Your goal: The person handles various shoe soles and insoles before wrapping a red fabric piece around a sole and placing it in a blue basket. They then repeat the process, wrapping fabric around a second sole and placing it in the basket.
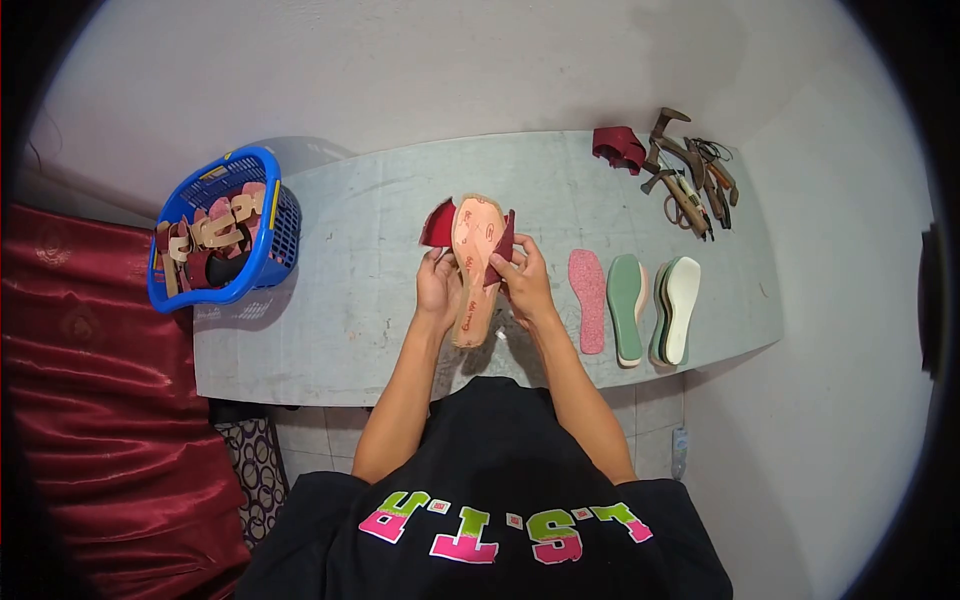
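The left hand (437, 285) and right hand (520, 280) both grasp a tan sandal sole (474, 265) with dark red straps (437, 225). On the table (350, 300), the blue basket (270, 255) is full of sandal pieces (212, 235).

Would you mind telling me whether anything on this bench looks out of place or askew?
Nothing stands out. Both hands, left and right, hold the sandal above the table. The soles lie side by side, the tools are heaped in a corner, and the basket sits upright.

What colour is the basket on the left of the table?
Blue with a yellow strip on its rim, seen in the head view.
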Tool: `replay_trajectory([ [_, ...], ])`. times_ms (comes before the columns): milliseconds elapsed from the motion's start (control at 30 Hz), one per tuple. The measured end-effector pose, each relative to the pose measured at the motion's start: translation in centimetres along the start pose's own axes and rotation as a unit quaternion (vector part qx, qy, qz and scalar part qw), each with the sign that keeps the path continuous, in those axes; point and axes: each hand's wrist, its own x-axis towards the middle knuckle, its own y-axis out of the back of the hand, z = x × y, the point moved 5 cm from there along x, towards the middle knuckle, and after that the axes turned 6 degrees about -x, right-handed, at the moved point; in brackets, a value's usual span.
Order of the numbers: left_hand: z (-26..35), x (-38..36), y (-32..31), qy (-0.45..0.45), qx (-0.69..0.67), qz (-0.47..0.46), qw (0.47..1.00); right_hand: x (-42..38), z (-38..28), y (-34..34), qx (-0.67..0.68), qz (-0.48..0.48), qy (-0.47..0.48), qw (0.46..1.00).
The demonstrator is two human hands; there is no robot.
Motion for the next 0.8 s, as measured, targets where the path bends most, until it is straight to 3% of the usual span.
replay_trajectory([
  [100,1.3,-0.5,-0.7,-0.113,-0.018,0.124,0.986,0.0,-0.2,0.0,-0.018,0.018,0.033,0.999],
  [200,2.7,-1.0,-1.7,-0.067,-0.06,0.081,0.993,-0.1,-0.7,0.2,-0.046,0.006,0.044,0.998],
  [333,3.5,-1.1,-1.5,-0.107,0.135,0.117,0.978,-0.3,-0.8,0.3,-0.073,0.032,0.05,0.996],
  [400,3.6,-1.1,-1.6,-0.098,0.115,0.084,0.985,-0.4,-0.7,0.3,-0.089,0.043,0.055,0.994],
  [467,3.3,-1.2,-2.2,-0.146,0.138,0.106,0.974,-0.4,-0.7,0.3,-0.086,0.043,0.055,0.994],
  [800,2.2,-1.4,-3.1,-0.182,0.195,0.149,0.952,-0.7,-0.8,0.2,-0.058,0.022,0.094,0.994],
])
